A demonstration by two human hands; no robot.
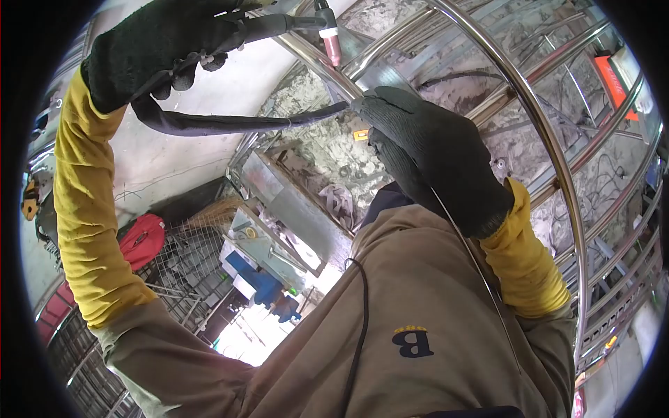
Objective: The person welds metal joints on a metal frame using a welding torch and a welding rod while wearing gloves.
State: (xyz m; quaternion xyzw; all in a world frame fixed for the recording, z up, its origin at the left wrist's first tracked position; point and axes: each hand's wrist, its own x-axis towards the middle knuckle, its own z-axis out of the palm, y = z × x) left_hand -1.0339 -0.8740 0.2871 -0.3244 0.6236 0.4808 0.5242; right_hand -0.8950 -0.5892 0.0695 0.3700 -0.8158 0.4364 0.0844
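Observation:
My left hand (167, 52), in a dark knit glove, is closed around the handle of a TIG welding torch (327, 31). The torch's pink cup points down at a joint between shiny metal tubes (376, 52). From that hand the black torch cable (209, 124) loops across towards my right hand. My right hand (435, 153), also gloved, is closed beside the tube joint. A thin metal filler rod (477, 275) runs out of it, down across my clothing. The fingertips and the rod's working end are hidden by the glove.
Curved polished tubes (550, 132) of a frame arch around my right arm. A metal box section (300, 202) lies below on the rough floor, near a small orange-yellow object (360, 135). A red item (143, 240), a wire rack (188, 258) and an orange-red box (613, 83) stand around.

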